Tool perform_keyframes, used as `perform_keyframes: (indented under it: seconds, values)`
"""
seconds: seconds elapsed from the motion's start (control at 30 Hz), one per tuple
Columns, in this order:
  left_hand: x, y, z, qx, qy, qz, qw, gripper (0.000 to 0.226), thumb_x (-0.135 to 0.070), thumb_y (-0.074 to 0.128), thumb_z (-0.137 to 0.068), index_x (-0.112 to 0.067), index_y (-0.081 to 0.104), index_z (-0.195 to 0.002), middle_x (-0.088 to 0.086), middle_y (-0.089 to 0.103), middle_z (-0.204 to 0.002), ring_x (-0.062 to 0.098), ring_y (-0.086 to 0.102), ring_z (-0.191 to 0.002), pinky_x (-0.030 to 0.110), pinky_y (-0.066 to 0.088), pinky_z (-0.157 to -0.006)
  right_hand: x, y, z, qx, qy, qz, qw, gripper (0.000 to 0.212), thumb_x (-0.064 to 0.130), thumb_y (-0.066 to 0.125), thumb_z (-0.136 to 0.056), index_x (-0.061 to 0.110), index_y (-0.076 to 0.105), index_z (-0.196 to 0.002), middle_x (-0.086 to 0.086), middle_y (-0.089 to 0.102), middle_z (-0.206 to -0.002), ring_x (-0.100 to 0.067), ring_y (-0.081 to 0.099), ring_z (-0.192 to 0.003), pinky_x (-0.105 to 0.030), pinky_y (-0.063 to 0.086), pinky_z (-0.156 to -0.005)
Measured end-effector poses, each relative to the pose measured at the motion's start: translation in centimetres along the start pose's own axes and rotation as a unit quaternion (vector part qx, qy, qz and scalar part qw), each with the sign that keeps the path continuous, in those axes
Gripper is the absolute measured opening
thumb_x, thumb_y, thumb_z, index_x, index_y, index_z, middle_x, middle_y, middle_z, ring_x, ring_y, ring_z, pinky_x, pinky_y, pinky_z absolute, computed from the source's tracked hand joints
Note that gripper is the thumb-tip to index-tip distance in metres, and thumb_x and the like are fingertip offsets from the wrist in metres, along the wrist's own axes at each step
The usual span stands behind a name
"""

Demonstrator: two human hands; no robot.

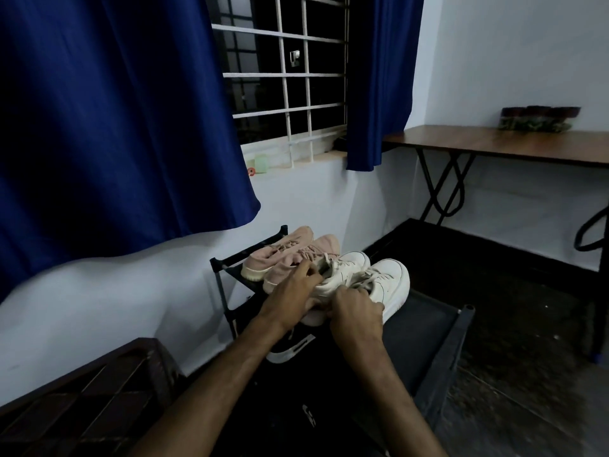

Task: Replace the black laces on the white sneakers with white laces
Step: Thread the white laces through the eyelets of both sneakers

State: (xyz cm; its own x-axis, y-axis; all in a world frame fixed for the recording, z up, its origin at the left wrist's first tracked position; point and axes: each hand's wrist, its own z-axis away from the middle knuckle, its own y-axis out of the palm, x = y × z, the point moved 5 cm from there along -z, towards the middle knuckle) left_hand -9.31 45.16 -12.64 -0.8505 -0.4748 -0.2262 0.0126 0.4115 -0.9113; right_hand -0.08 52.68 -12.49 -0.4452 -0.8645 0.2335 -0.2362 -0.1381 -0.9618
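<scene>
The left hand [290,293] and right hand [357,313] clamp curled fingers on the chunky white leather sneakers [392,278] near the heels. The sneakers are likely light and stiff-soled, with limp laces [365,275] of unclear colour.

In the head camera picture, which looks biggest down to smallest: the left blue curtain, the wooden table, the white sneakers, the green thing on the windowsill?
1. left blue curtain
2. wooden table
3. white sneakers
4. green thing on the windowsill
The table is farther off, so it looks smaller than life.
</scene>
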Motion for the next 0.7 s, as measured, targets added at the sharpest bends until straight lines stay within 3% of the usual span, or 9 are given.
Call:
perform_keyframes:
  seconds: [0.1, 0.23, 0.4, 0.5, 0.57, 0.63, 0.7]
  values:
    - [0.1, -0.1, 0.7, -0.021, -0.005, 0.015, 1.0, 0.043, -0.014, 0.074, -0.081, -0.015, 0.056, -0.12, 0.0, 0.036, -0.135, 0.018, 0.05, -0.12, 0.029, 0.048, -0.094, -0.5, 0.3, 0.2, -0.023, 0.0, -0.002, 1.0, 0.016, 0.017, 0.049, -0.095, 0.014, 0.055, -0.11, -0.002, 0.064, -0.109, -0.022, 0.055, -0.108, -0.047, 0.046, -0.086]
    - [-0.1, -0.1, 0.7, -0.024, 0.015, 0.003, 1.0, 0.054, -0.014, 0.064, -0.086, -0.016, 0.048, -0.137, 0.002, 0.034, -0.147, 0.019, 0.037, -0.135, 0.035, 0.042, -0.105, 0.2, 1.0, -0.1, -0.026, 0.002, 0.031, 0.999, 0.02, 0.02, 0.05, -0.095, 0.014, 0.05, -0.114, -0.001, 0.061, -0.114, -0.022, 0.053, -0.112, -0.051, 0.045, -0.091]
    - [0.3, 1.5, 1.0, 0.001, 0.053, -0.011, 0.999, 0.073, -0.022, 0.068, -0.083, -0.016, 0.034, -0.147, 0.004, 0.032, -0.149, 0.02, 0.027, -0.141, 0.028, 0.029, -0.114, -1.0, 1.8, -0.6, 0.024, 0.006, 0.04, 0.999, 0.011, 0.028, 0.048, -0.093, 0.019, 0.044, -0.098, 0.0, 0.06, -0.111, -0.023, 0.055, -0.107, -0.041, 0.046, -0.085]
    - [1.4, 2.3, 0.7, 0.014, 0.06, 0.009, 0.998, 0.067, -0.016, 0.063, -0.087, -0.015, 0.033, -0.147, 0.005, 0.025, -0.155, 0.021, 0.017, -0.147, 0.028, 0.023, -0.117, -0.6, 2.5, -1.9, 0.073, 0.023, 0.031, 0.997, 0.013, 0.029, 0.047, -0.092, 0.021, 0.037, -0.092, -0.003, 0.061, -0.111, -0.027, 0.056, -0.109, -0.038, 0.039, -0.078]
    - [1.8, 2.3, 0.6, 0.021, 0.046, 0.044, 0.998, 0.065, -0.011, 0.059, -0.087, -0.015, 0.034, -0.146, 0.004, 0.022, -0.158, 0.021, 0.014, -0.149, 0.03, 0.026, -0.118, -0.1, 3.3, -2.7, 0.108, 0.046, 0.058, 0.991, 0.013, 0.027, 0.048, -0.091, 0.017, 0.047, -0.1, -0.005, 0.059, -0.114, -0.029, 0.054, -0.113, -0.043, 0.041, -0.085]
    - [2.0, 2.6, 0.8, 0.058, 0.021, 0.097, 0.993, 0.064, -0.008, 0.051, -0.088, -0.012, 0.031, -0.149, 0.005, 0.018, -0.161, 0.02, 0.008, -0.15, 0.03, 0.018, -0.121, 0.3, 3.4, -2.9, 0.119, 0.077, 0.095, 0.985, 0.023, 0.026, 0.058, -0.087, 0.014, 0.054, -0.106, -0.005, 0.057, -0.112, -0.028, 0.054, -0.111, -0.055, 0.043, -0.092]
    - [1.8, 1.9, 1.0, 0.126, -0.003, 0.116, 0.985, 0.067, -0.007, 0.045, -0.091, -0.011, 0.021, -0.153, 0.003, 0.005, -0.164, 0.019, -0.001, -0.151, 0.028, 0.009, -0.122, 0.2, 3.3, -2.7, 0.131, 0.102, 0.118, 0.979, 0.033, 0.027, 0.082, -0.063, 0.013, 0.062, -0.085, -0.006, 0.06, -0.087, -0.027, 0.062, -0.084, -0.064, 0.05, -0.075]
